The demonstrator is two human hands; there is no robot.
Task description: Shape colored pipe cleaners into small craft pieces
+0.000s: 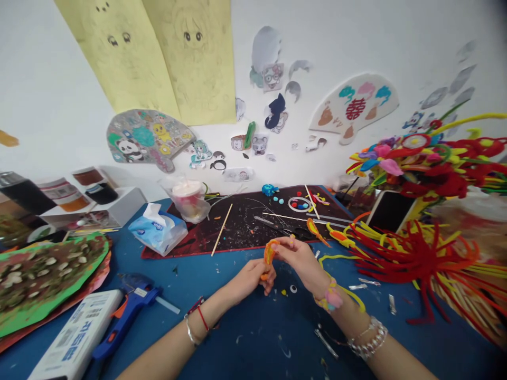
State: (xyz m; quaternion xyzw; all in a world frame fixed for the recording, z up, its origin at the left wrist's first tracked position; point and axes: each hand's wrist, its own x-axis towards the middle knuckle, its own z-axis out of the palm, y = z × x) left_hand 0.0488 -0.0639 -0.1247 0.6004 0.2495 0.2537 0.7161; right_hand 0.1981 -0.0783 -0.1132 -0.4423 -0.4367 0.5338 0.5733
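An orange and yellow bent pipe-cleaner piece [270,254] is held up between my two hands over the blue table. My left hand [253,277] pinches its lower end with the fingers closed. At its upper end, the fingertips of my right hand [295,256] are shut on the same piece. A similar orange and yellow pipe-cleaner piece [317,232] lies just beyond my right hand, with yellow pipe cleaners [341,238] beside it. On the table below my hands sits a small googly eye [293,288].
A blue glue gun [129,316] and a white box [79,338] lie at left, near a tissue pack [158,232]. Scissors [273,226] and wooden sticks [222,229] rest on the dark mat [186,244]. Red pipe cleaners [423,264] spread at right, by a phone-like dark rectangle [390,211].
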